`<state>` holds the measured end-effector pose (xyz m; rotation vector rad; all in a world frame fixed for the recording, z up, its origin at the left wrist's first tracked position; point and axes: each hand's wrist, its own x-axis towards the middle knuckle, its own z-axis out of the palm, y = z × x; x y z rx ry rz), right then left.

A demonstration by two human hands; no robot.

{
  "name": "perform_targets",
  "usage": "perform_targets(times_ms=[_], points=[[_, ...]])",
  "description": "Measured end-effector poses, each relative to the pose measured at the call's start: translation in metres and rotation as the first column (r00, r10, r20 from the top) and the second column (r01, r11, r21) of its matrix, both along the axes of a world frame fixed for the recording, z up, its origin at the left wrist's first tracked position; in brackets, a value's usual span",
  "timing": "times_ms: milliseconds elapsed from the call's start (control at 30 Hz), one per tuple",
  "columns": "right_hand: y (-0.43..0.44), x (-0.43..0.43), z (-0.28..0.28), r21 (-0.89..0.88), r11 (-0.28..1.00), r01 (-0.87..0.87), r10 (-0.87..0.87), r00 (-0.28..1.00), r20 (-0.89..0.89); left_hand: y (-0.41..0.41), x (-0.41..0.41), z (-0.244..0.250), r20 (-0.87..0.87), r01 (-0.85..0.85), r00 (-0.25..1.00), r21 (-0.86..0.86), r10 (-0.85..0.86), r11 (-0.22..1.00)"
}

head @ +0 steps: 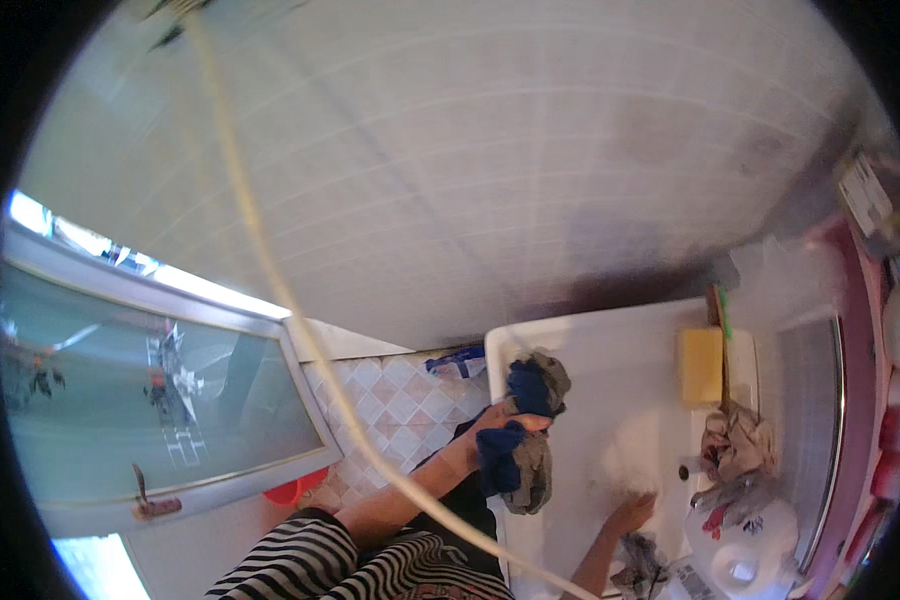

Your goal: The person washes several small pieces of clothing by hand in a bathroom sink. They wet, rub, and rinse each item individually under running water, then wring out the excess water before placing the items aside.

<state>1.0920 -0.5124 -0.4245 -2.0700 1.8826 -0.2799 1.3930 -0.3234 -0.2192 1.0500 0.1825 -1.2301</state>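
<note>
My left hand (521,416) grips a bunched cloth (529,386), dark blue and grey-brown, around its middle. Parts of it stick out above and below the fist, over the left rim of a white sink (592,375). Lower in the basin, my right hand (634,514) is blurred, its fingers pointing to the upper right near the sink's bottom. Whether it holds anything is unclear. Just below that hand lies a dark grey crumpled thing (640,564), perhaps thin cloth or plastic. The round drain hole (683,472) shows to the right.
A yellow block (700,365), sponge or soap, sits on the sink's right ledge. Below it are a crumpled beige cloth (742,439) and a white container (746,547). A pale cable (345,397) crosses the view. At left stands a glass-paned door (195,390); a tiled wall (457,165) rises behind.
</note>
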Motion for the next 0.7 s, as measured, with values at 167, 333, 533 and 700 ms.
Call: perform_targets(times_ms=[167,333,533,700], points=[[0.049,0.02,0.007,0.126,0.935,-0.331,0.332,0.943,0.008,0.004,-0.013,-0.043,0.156,-0.021,0.986,-0.19,0.051,0.982],[0.011,-0.017,0.109,0.566,0.727,-0.388,-0.028,0.807,0.59,-0.004,-0.021,-0.009,0.053,-0.204,0.977,-0.012,0.205,0.979],[0.033,0.017,0.221,0.22,0.777,-0.589,0.488,0.786,0.379,0.002,-0.077,-0.025,0.137,-0.161,0.97,-0.247,0.199,0.956],[0.075,0.046,0.233,0.129,0.752,-0.646,0.541,0.717,0.438,0.012,-0.118,-0.033,-0.017,-0.155,0.986,-0.427,0.164,0.891]])
